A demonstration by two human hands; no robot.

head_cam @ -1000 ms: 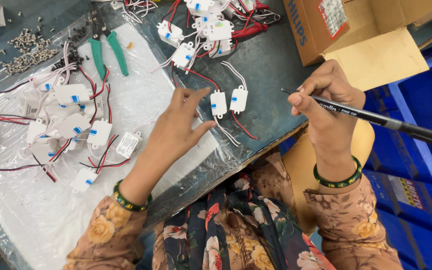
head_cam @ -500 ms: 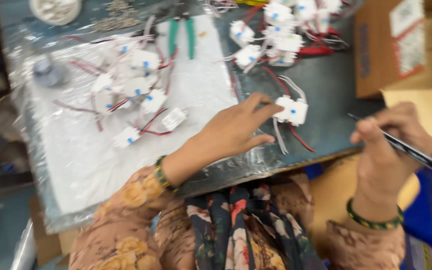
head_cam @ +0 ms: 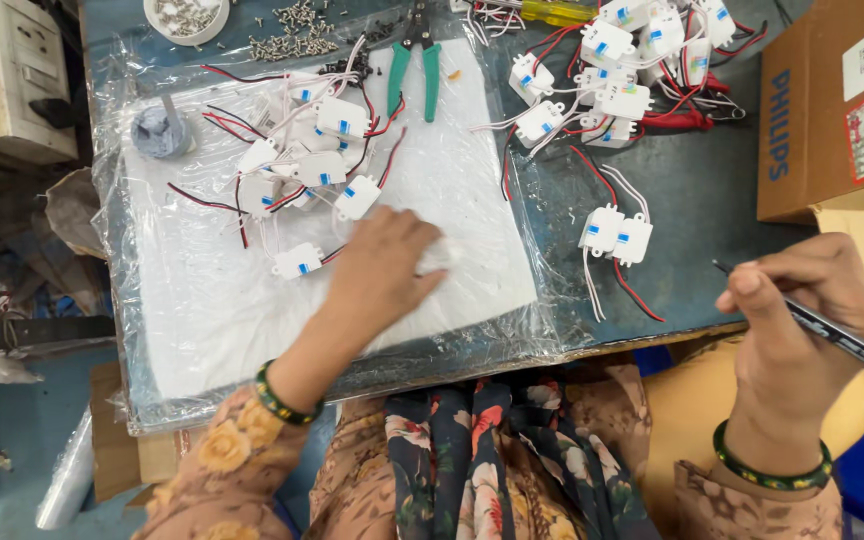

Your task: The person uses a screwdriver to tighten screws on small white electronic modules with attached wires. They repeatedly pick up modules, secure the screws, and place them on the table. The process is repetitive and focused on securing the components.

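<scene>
Half a second ago the left hand (head_cam: 384, 272) reached toward the pair of white driver modules (head_cam: 616, 234) on the dark tabletop (head_cam: 712, 190); now it lies palm down on the plastic-covered white foam pad (head_cam: 202, 310), its grip loosely spread over a small white module (head_cam: 436, 255) whose hold I cannot tell. This suggests the work has shifted from that pair to the pad. The right hand (head_cam: 802, 320), off the tabletop's front edge, has its grip pinching a slim black soldering iron (head_cam: 822, 330), long axis slanting, tip pointing up-left toward the pair.
</scene>
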